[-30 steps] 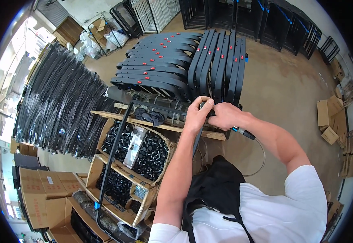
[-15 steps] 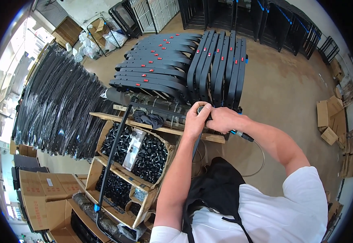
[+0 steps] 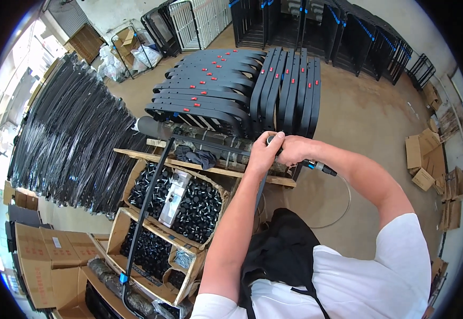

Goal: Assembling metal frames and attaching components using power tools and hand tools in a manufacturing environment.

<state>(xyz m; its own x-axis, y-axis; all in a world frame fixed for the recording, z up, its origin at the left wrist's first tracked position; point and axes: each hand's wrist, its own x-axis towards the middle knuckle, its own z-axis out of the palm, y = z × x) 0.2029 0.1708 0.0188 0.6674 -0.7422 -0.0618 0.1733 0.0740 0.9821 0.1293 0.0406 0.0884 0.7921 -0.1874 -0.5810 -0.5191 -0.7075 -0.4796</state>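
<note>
Over the wooden rack (image 3: 210,171), both hands, left hand (image 3: 263,154) and right hand (image 3: 294,150), fingers clamped on a tool (image 3: 316,166).

A factory workshop: stacked black metal frames (image 3: 226,90) cover the bare concrete floor (image 3: 369,111), with cardboard boxes (image 3: 45,260) and wooden crates of black parts (image 3: 189,202) around.

Flattened cardboard boxes (image 3: 428,154) lie right; white, perhaps wire, racks (image 3: 199,21) stand behind.
</note>
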